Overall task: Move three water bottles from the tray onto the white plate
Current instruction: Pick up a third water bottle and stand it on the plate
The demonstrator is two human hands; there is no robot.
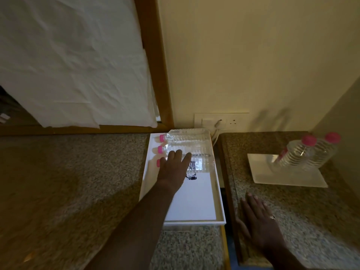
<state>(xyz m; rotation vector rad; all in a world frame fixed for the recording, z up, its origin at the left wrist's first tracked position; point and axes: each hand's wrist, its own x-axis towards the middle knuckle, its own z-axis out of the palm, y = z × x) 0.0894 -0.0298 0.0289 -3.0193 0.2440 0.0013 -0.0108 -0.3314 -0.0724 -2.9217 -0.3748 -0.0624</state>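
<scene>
A white tray (194, 203) sits on the speckled counter with three clear water bottles lying on their sides at its far end, pink caps to the left: the far bottle (187, 135), the middle bottle (187, 146) and the near bottle (202, 162). My left hand (175, 166) lies over the near bottle with fingers spread, not closed around it. Two more pink-capped bottles (303, 154) stand upright on the white plate (288, 178) at the right. My right hand (259, 219) rests flat and open on the right counter, below the plate.
A narrow gap (227, 191) separates the two stone counters. A wall socket with a plugged-in cable (218, 122) is behind the tray. A wood-framed panel covered in white sheet (78, 65) fills the upper left.
</scene>
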